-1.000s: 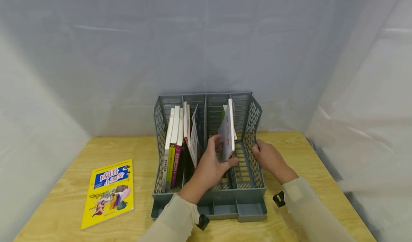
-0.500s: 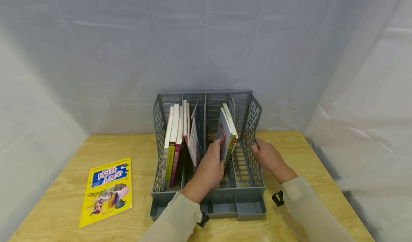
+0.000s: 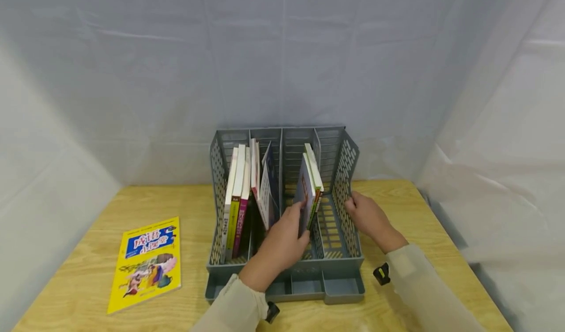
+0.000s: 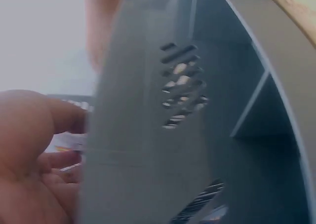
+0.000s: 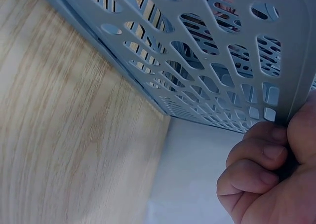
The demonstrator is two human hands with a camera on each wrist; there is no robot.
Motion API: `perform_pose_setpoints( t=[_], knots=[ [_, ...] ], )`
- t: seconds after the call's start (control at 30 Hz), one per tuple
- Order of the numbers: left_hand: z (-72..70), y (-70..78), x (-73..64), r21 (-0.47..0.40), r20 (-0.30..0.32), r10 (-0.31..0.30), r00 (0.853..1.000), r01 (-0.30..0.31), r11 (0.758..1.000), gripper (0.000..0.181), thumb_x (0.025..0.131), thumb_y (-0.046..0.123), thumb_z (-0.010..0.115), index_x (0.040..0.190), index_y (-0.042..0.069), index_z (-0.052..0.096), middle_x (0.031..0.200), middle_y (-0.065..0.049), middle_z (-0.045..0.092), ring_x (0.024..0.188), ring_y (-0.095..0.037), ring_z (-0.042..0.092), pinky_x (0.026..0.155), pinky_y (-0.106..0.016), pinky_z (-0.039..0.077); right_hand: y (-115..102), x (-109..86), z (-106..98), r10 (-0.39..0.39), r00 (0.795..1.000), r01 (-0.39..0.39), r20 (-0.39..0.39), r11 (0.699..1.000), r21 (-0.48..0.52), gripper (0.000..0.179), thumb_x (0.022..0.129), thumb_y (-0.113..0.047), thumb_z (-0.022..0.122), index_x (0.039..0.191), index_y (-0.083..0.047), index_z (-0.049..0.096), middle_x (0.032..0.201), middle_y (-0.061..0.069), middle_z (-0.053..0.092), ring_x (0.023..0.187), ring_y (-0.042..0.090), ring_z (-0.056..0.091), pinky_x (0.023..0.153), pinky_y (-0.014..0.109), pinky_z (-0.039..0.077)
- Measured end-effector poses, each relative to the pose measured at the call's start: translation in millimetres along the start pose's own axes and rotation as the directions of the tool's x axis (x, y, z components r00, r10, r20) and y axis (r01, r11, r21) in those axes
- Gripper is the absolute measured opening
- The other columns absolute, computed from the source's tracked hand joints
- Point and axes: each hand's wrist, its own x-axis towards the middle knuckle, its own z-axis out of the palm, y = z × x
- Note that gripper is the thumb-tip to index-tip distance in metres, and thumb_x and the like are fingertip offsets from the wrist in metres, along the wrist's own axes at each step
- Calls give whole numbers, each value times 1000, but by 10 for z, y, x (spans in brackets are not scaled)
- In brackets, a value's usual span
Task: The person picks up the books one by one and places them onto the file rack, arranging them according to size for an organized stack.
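Note:
A grey book rack with upright compartments stands on the table. In the head view my left hand is at its third compartment, fingers touching the cover of a purple-grey book. That book leans right against a green-edged book. Part of the purple-grey book is hidden behind my hand. My right hand grips the front edge of the rack's right side wall. In the right wrist view its curled fingers wrap round the edge of that perforated wall.
Several books fill the left compartment, and thin books lean in the second. A yellow book lies flat on the wooden table, left of the rack. Low trays run along the rack's front. White sheeting hangs behind.
My left hand has lowered the purple-grey book into the third compartment against the green-edged one. It has since drawn slightly back and left. My right hand stays on the rack.

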Motion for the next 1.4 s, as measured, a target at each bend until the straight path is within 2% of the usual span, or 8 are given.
perform_pose_setpoints(
  t=[0.27,0.47,0.53,0.6,0.7,0.8,0.87,1.4],
  knots=[
    [-414,117,-442,-3,-219,287,933,-295,955,29,103,19,64,131,14,65,117,2,69,90,-9,66,72,-26,56,11,0,8,0,1000,0,3,1000,18,28,107,-20,29,83,-10,36,67,5,36,56,19,28,58,35,29],
    [-988,-162,-578,91,-701,516,492,-655,750,5,94,2,62,94,-1,66,72,-3,63,59,-6,53,54,-16,46,26,-11,16,-2,1000,2,-2,999,36,27,108,-19,29,83,-11,36,67,4,35,57,19,29,58,34,29],
    [-1165,-357,-577,117,-783,452,429,-611,783,7,95,1,60,92,-4,64,70,-5,59,58,-6,48,54,-16,42,25,-20,13,-2,1000,2,-6,999,49,28,109,-19,29,83,-11,35,67,4,35,56,19,28,58,34,29],
    [-1290,-576,-577,76,-809,349,474,-504,861,10,99,3,59,94,-4,63,69,-4,56,58,-7,46,54,-17,39,26,-24,16,1,1000,0,-16,998,60,28,109,-19,29,83,-11,35,67,4,35,56,19,28,58,34,29],
    [-1349,-918,-592,-12,-730,142,669,-220,975,19,107,19,55,103,2,63,71,-2,55,55,-11,46,51,-22,39,20,-28,27,3,1000,-2,-23,998,64,28,109,-19,30,83,-11,36,67,4,35,57,18,29,58,34,29],
    [-1298,-1212,-608,-15,-518,-61,853,62,998,38,109,41,48,118,7,63,76,-3,60,54,-18,49,50,-31,42,9,-33,40,3,1000,-1,-21,998,70,28,109,-20,30,83,-11,36,67,4,36,56,19,29,58,34,30],
    [-1233,-1364,-619,17,-367,-162,916,181,983,49,108,52,44,122,9,62,81,-4,64,56,-20,51,51,-35,43,-2,-39,46,1,1000,1,-18,997,76,28,109,-20,30,84,-11,36,67,5,37,56,19,29,58,35,30],
    [-952,-1552,-609,52,-216,-187,958,202,978,43,112,41,42,80,13,48,63,-3,43,54,-19,39,54,-32,34,3,-42,44,20,1000,-19,-17,997,69,26,109,-20,29,86,-11,36,69,5,37,57,19,31,59,35,31]
  ],
)
